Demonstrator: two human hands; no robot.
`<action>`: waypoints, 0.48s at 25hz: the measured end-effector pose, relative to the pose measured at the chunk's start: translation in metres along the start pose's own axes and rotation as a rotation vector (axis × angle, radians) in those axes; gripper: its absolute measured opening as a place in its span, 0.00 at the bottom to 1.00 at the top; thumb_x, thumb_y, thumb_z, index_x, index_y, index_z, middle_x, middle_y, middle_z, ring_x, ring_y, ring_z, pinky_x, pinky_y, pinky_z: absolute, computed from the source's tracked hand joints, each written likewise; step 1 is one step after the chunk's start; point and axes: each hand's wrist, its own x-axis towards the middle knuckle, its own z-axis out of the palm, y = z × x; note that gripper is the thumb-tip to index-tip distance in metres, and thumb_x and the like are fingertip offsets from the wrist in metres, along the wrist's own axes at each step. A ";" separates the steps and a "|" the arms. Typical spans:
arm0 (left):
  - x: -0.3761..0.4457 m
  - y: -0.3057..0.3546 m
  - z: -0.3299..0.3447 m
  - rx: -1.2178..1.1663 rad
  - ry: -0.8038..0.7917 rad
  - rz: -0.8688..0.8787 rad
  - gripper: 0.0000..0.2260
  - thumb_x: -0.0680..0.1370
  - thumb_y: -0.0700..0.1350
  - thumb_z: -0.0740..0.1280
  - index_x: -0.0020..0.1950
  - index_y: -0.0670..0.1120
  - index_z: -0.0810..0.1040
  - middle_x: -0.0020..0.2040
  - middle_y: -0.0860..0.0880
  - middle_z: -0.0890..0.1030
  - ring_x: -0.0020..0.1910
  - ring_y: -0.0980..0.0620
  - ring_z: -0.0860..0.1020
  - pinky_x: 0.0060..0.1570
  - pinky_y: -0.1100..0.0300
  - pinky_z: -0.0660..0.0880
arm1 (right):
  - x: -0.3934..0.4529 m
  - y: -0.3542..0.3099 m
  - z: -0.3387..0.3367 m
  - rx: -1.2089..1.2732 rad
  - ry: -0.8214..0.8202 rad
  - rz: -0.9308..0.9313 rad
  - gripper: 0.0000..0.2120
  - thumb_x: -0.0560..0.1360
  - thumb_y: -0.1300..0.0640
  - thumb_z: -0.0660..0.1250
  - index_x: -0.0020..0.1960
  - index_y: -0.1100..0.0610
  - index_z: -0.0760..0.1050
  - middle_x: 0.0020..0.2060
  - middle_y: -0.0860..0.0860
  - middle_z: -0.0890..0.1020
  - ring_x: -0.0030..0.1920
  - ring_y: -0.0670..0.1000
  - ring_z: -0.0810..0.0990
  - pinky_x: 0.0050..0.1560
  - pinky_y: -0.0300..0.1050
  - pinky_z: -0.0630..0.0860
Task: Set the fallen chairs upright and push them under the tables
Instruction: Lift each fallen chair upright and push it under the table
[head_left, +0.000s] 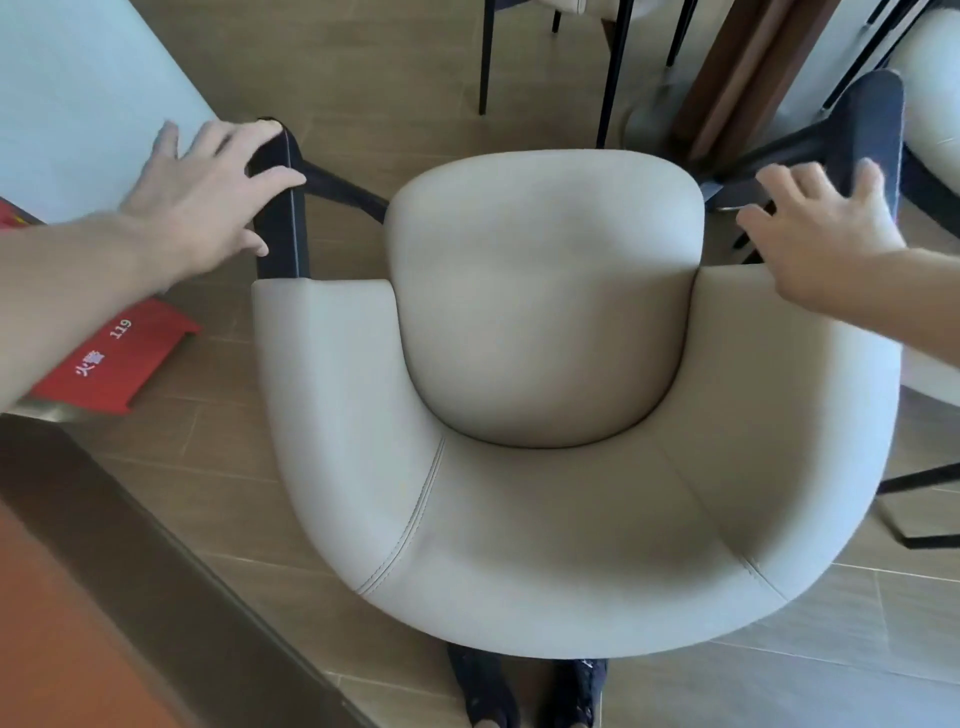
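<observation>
"火警 119" on red box (117, 364)

Wood-look tiled floor (857, 623) in tan planks. A cream upholstered armchair (545, 389) stands upright on it. A red sign (119, 364) marked 119 lies flat on the floor to the chair's left. Thin black chair legs (485, 57) stand farther back.

We cannot see the cream chair (545, 415)'s legs beneath its seat. The second chair (935, 104) at right runs off the edge, as does the red sign (119, 364) under our left forearm. Our shoes (530, 691) are half hidden. The right hand (826, 234) is blurred.
</observation>
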 end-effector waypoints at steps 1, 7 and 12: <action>-0.004 -0.002 0.022 -0.181 0.044 -0.261 0.26 0.76 0.45 0.74 0.73 0.46 0.72 0.72 0.35 0.67 0.67 0.35 0.67 0.62 0.30 0.68 | -0.008 -0.019 0.008 0.043 -0.061 0.056 0.24 0.71 0.58 0.69 0.66 0.56 0.71 0.68 0.59 0.61 0.67 0.59 0.62 0.65 0.75 0.63; -0.018 0.041 0.096 -0.195 0.130 -0.595 0.40 0.76 0.57 0.68 0.82 0.48 0.52 0.73 0.38 0.65 0.69 0.34 0.69 0.61 0.38 0.71 | 0.010 -0.031 0.032 0.057 -0.095 0.079 0.23 0.67 0.46 0.70 0.61 0.50 0.77 0.67 0.54 0.65 0.68 0.53 0.60 0.64 0.84 0.53; 0.036 0.037 0.104 -0.033 0.133 -0.644 0.37 0.77 0.57 0.69 0.80 0.45 0.57 0.80 0.41 0.56 0.71 0.32 0.66 0.65 0.39 0.68 | 0.013 -0.049 0.047 0.019 -0.030 -0.024 0.22 0.71 0.47 0.66 0.64 0.50 0.74 0.71 0.55 0.63 0.73 0.54 0.56 0.67 0.80 0.37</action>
